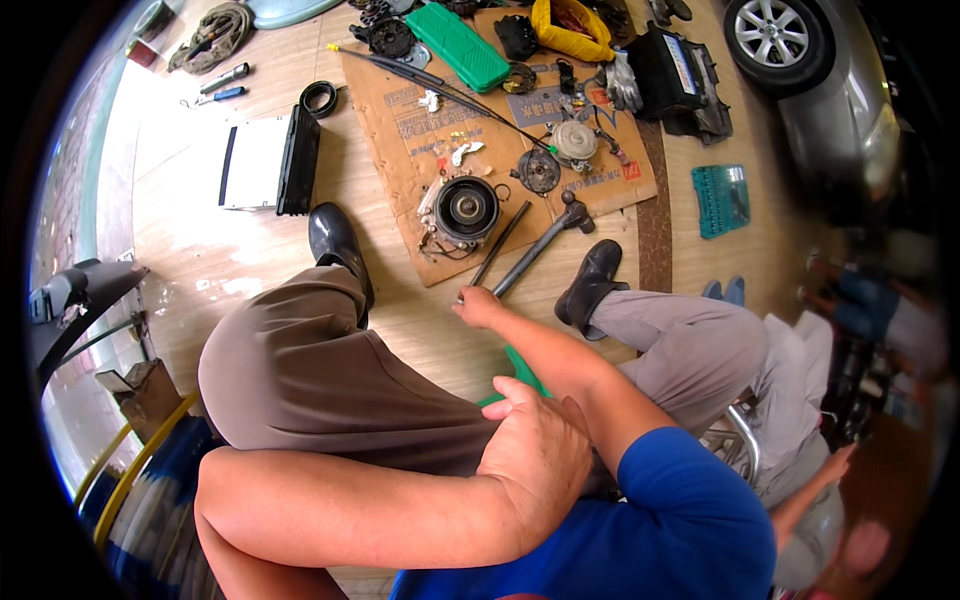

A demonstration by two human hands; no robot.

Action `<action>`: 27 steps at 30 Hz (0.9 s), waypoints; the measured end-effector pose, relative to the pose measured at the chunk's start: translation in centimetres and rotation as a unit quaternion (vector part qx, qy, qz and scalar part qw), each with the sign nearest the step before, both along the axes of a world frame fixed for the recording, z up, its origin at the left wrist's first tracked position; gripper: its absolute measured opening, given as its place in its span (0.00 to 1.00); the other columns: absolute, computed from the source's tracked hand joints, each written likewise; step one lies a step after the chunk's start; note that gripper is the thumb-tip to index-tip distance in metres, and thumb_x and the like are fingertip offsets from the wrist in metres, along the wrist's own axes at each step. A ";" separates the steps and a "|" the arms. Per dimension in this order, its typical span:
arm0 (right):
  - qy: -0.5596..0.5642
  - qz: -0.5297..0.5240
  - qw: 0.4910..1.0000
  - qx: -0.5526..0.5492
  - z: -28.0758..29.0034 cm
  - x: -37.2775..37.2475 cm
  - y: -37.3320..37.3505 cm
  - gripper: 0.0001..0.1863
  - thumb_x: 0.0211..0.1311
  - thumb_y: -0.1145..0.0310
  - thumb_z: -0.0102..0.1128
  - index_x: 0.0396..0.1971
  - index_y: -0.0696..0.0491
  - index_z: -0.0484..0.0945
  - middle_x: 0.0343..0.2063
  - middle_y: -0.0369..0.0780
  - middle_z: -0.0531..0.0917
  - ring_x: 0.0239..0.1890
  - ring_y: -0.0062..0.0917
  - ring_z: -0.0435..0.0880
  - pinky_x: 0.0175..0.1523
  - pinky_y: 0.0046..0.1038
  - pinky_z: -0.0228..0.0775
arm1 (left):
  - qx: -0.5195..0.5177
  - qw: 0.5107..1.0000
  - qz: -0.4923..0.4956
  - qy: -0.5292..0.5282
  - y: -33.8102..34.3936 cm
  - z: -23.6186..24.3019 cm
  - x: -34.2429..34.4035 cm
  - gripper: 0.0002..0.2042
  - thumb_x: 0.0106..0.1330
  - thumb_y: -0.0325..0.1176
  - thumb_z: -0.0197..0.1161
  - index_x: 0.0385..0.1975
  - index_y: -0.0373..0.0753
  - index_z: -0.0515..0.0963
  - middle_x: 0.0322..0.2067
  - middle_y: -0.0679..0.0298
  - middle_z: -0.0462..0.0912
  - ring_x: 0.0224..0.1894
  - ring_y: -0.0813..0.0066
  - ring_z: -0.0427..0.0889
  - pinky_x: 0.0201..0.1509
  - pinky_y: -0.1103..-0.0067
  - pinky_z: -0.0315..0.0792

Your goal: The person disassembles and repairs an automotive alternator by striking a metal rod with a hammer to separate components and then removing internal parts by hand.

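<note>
My right hand (478,306) reaches down with fingers curled at the near end of a dark rod (505,240), beside a long-handled hammer (532,250). My left hand (535,450) is across my lap against my right arm, fingers loosely bent and apart, holding nothing visible. On the cardboard sheet (385,160), a round housing with a black pulley (462,212) lies just beyond the rod. A perforated disc (538,172) and a silver round part (574,143) lie to its right.
Behind are a green case (455,45), yellow container (570,25) and battery (668,75). A white-topped box (255,160) lies left; a teal tool case (720,200) and car wheel (775,38) are right. Other people (870,300) are at the far right.
</note>
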State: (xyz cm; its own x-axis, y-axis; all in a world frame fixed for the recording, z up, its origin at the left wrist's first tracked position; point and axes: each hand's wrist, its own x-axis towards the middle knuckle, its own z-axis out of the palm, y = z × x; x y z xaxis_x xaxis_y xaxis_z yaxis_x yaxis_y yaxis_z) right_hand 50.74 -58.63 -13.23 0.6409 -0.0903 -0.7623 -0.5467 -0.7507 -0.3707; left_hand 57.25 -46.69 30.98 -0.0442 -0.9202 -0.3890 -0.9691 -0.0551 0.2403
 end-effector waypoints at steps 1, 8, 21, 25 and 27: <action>-0.007 -0.002 1.000 0.002 -0.1 0.0 0.0 0.21 0.62 0.56 0.63 0.47 0.58 0.81 0.45 0.52 0.84 0.50 0.45 0.83 0.56 0.41 0.74 | 0.000 1.000 -0.002 -0.007 0.0 0.0 0.0 0.09 0.63 0.31 0.56 0.38 0.34 0.79 0.25 0.55 0.82 0.28 0.58 0.83 0.47 0.57 0.74; -0.005 -0.016 1.000 0.004 -0.3 0.1 0.0 0.21 0.62 0.57 0.63 0.47 0.58 0.81 0.45 0.52 0.84 0.50 0.45 0.83 0.56 0.41 0.74 | 0.006 1.000 0.000 0.011 0.0 0.1 0.1 0.10 0.63 0.31 0.56 0.40 0.34 0.79 0.26 0.55 0.82 0.28 0.59 0.83 0.46 0.57 0.73; -0.101 -0.096 0.979 0.148 4.1 10.5 3.8 0.21 0.59 0.56 0.64 0.44 0.58 0.83 0.39 0.51 0.86 0.45 0.42 0.86 0.52 0.37 0.76 | -0.028 0.999 0.037 0.017 2.8 1.1 0.8 0.18 0.67 0.32 0.51 0.54 0.36 0.78 0.27 0.55 0.82 0.30 0.60 0.82 0.46 0.55 0.71; -0.186 -0.219 0.940 0.186 6.5 24.8 3.4 0.19 0.59 0.60 0.67 0.42 0.59 0.83 0.34 0.47 0.87 0.36 0.33 0.87 0.45 0.33 0.78 | -0.044 0.995 0.055 0.069 5.2 1.6 2.3 0.19 0.67 0.33 0.51 0.56 0.37 0.78 0.27 0.55 0.82 0.29 0.61 0.81 0.45 0.56 0.72; -0.287 -0.149 0.942 0.087 7.1 31.8 2.4 0.20 0.57 0.59 0.67 0.44 0.57 0.82 0.34 0.46 0.87 0.39 0.37 0.87 0.47 0.36 0.78 | -0.076 0.989 0.098 0.074 6.2 1.4 3.2 0.18 0.66 0.32 0.52 0.53 0.36 0.78 0.27 0.57 0.81 0.28 0.62 0.81 0.44 0.55 0.73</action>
State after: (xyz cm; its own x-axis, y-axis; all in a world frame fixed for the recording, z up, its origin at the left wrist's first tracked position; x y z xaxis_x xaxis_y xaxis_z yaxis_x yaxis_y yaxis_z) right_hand 82.50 -56.25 -6.15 0.9184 -0.2369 -0.3171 -0.3949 -0.4961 -0.7732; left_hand 60.42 -40.46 32.34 0.0949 -0.9643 -0.2473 -0.8965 -0.1908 0.3998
